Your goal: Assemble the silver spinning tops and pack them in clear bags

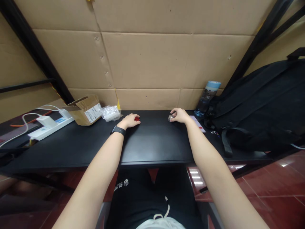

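Note:
My left hand [130,120], with a dark watch on the wrist, rests on the black table [147,143]. Its fingers curl around a small red tangled thing [137,119], perhaps a bundle of cord, partly covered by the fingers. To the right, my right hand [180,115] grips a small round, clear or silvery thing [170,118] by its edge, at the tabletop. Its exact kind is too small to make out. A wide stretch of tabletop separates the two hands.
An open cardboard box [84,109], clear plastic wrap [111,113] and a white power strip [51,128] with chargers stand left. At right are a water bottle [206,98], a black backpack [259,101] and a pale card [199,124]. Cardboard [147,63] lines the back.

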A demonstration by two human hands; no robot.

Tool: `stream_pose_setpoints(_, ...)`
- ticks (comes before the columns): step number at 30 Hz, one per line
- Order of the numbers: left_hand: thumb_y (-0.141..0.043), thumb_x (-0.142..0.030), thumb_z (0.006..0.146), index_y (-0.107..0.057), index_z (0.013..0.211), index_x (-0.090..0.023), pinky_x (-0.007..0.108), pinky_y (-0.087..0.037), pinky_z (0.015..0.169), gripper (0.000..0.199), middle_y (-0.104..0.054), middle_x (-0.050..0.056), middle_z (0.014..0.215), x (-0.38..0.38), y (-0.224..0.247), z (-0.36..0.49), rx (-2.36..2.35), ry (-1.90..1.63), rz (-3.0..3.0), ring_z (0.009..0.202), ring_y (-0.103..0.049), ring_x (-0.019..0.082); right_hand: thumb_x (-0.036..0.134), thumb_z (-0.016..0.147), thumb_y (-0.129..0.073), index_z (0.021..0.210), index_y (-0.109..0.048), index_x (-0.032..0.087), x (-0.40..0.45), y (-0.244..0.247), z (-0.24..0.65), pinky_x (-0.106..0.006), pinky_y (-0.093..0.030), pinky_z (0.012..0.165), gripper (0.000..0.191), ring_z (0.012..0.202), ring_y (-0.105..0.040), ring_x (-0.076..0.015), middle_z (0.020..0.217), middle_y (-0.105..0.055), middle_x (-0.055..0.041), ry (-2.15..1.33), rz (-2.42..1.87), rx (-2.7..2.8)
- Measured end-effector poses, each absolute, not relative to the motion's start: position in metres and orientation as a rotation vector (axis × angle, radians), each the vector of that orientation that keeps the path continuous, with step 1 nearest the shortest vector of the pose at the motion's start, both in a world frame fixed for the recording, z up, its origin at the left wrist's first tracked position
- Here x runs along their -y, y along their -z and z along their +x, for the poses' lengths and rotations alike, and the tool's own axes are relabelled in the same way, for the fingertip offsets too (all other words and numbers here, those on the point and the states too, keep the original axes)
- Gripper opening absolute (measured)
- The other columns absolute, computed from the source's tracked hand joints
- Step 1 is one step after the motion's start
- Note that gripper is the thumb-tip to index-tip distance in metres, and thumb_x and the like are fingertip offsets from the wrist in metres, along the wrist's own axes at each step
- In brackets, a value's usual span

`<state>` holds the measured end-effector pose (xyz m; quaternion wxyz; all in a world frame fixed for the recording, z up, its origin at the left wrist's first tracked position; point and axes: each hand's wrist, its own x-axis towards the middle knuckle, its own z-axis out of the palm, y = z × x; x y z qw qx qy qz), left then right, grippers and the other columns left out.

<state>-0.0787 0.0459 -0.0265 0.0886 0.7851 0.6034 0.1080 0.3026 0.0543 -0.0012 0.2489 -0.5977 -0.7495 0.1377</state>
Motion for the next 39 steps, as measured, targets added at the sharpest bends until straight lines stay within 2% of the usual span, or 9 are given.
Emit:
stream_pose_setpoints(15, -0.064, -0.049, 0.088, -0.064, 0.140, -0.023, 0.038, -0.046, 0.113, 0.059, -0.061, 0.014, 0.141, -0.0495, 0.0296, -0.0801, -1.774, -0.311, 2.360, 0.129, -0.062, 0.031, 0.025, 0.060, -0.093, 0.103, -0.074, 0.020, -0.0513, -0.0039, 0.3022, -0.028, -0.054, 0.078, 0.047, 0.083, -0.074, -0.0192, 0.090, -0.078, -0.0017, -0.394, -1.610, 2.021)
stream_pose_setpoints(32, -0.065, -0.050, 0.086, -0.065, 0.138, -0.023, 0.038, -0.047, 0.112, 0.059, -0.062, 0.013, 0.140, -0.0509, 0.0313, -0.0812, -1.771, -0.341, 2.362, 0.127, -0.064, 0.031, 0.028, 0.065, -0.093, 0.103, -0.077, 0.018, -0.0525, -0.0032, 0.3042, -0.030, -0.056, 0.086, 0.043, 0.091, -0.075, -0.0216, 0.097, -0.078, -0.0074, -0.366, -1.597, 2.060)
stream_pose_setpoints(39, -0.064, -0.051, 0.085, -0.066, 0.135, -0.023, 0.040, -0.047, 0.112, 0.058, -0.063, 0.013, 0.140, -0.0519, 0.0326, -0.0813, -1.759, -0.364, 2.363, 0.126, -0.064, 0.032, 0.020, 0.085, -0.076, 0.101, -0.079, 0.018, -0.0499, -0.0067, 0.3041, -0.029, -0.056, 0.087, 0.016, 0.086, -0.075, -0.0194, 0.096, -0.081, -0.0077, -0.402, -1.672, 2.109)
